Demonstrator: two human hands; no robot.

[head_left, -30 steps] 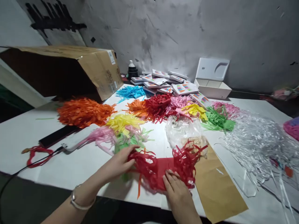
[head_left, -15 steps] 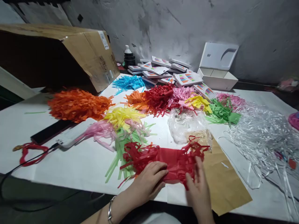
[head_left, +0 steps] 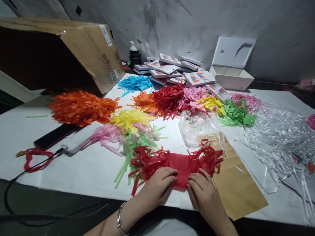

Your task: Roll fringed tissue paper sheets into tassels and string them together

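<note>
A red fringed tissue paper piece [head_left: 180,164] lies near the front edge of the white table [head_left: 81,170], its cut strips fanning out to both sides. My left hand [head_left: 159,180] pinches the uncut middle band from the left, fingers curled onto it. My right hand [head_left: 203,188] grips the same band from the right. Green fringed strips [head_left: 125,157] lie under and to the left of the red piece. A brown paper envelope [head_left: 237,186] sits just right of my right hand.
Heaps of fringed paper in orange [head_left: 81,106], yellow [head_left: 130,119], pink, blue [head_left: 135,83] and red cover the table's middle. A clear plastic bag [head_left: 197,126], silver strips [head_left: 278,137], small booklets [head_left: 197,77], an open white box [head_left: 232,70] and a tipped cardboard box [head_left: 73,55] stand around.
Both hands have closed in on the red piece's middle band. The left hand moved from its left fringe to the centre, and the right hand went from flat to gripping.
</note>
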